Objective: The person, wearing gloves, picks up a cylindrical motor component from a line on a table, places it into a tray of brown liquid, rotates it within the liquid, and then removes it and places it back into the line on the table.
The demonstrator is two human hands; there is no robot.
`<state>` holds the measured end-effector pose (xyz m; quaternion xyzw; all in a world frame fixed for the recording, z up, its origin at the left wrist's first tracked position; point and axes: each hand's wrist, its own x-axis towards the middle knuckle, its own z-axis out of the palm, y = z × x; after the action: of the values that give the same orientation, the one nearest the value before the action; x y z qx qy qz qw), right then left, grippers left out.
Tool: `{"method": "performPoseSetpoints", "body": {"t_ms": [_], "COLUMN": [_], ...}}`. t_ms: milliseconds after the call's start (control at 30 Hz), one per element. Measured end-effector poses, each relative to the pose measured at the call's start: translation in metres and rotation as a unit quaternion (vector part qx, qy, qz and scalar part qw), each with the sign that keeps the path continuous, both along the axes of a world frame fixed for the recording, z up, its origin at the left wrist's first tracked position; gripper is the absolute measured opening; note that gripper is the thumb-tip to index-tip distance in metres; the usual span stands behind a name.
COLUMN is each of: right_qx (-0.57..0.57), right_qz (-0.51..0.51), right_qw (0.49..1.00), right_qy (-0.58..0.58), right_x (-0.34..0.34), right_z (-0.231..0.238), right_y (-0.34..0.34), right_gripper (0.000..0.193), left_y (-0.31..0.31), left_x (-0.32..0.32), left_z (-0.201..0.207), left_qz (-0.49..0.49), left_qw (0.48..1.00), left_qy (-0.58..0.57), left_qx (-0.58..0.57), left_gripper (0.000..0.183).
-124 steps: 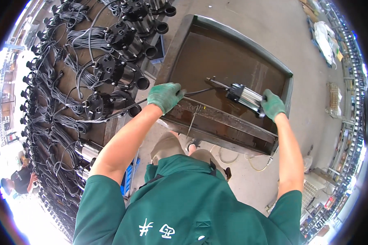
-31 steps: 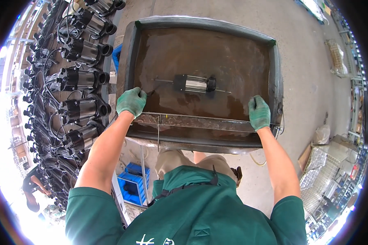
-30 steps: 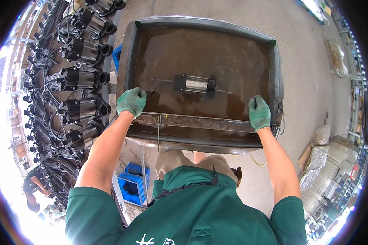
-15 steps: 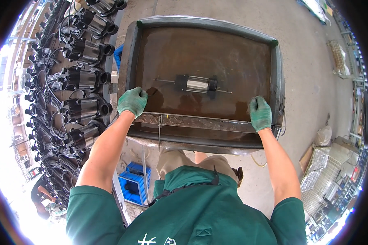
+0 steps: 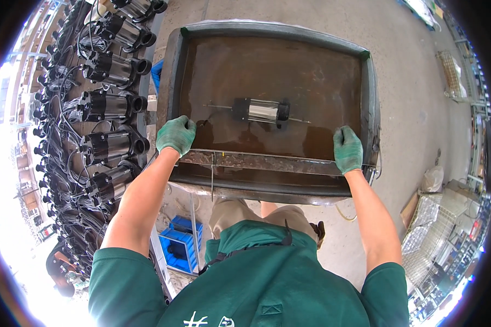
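A rectangular metal tank (image 5: 173, 82) of murky brown water stands in front of me. Under the water lies a pump (image 5: 263, 110) with a silver body and black ends; a thin rod sticks out on either side. A rusty crossbar (image 5: 273, 162) spans the near part of the tank. Both hands wear green gloves. My left hand (image 5: 175, 135) is closed by the bar's left end, at the tank's left side. At the opposite end, my right hand (image 5: 347, 149) is closed too, near the right wall. What lies inside the fingers is hidden.
Several silver-and-black pumps (image 5: 108, 105) with coiled black cables line the left side. Blue plastic crates (image 5: 178, 248) sit below the tank, left of my legs. A wire mesh cage (image 5: 423, 234) stands at the right. Another person (image 5: 60, 267) is at the lower left.
Both my hands keep their places. Ripples and dark reflections on the water have shifted a little. The person at the lower left has moved slightly.
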<state>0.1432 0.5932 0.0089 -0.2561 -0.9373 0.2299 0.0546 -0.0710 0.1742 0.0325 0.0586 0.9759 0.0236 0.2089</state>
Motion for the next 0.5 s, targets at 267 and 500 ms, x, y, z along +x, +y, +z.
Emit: {"method": "performPoseSetpoints", "body": {"t_ms": [267,500], "right_qx": [0.01,0.01], "right_qz": [0.008,0.007], "right_qw": [1.0,1.0], "right_qy": [0.005,0.013], "right_x": [0.0013,0.001], "right_z": [-0.0018,-0.0008], "right_y": [0.0013,0.0003], "right_gripper": [0.02,0.019], "left_y": [-0.0029,-0.0006], "left_x": [-0.0006,-0.0008], "left_z": [-0.0038,-0.0002], "left_qz": [0.002,0.002], "left_qw": [1.0,1.0], "left_qy": [-0.006,-0.008], "left_qx": [0.003,-0.002], "left_gripper": [0.033,0.034]}}
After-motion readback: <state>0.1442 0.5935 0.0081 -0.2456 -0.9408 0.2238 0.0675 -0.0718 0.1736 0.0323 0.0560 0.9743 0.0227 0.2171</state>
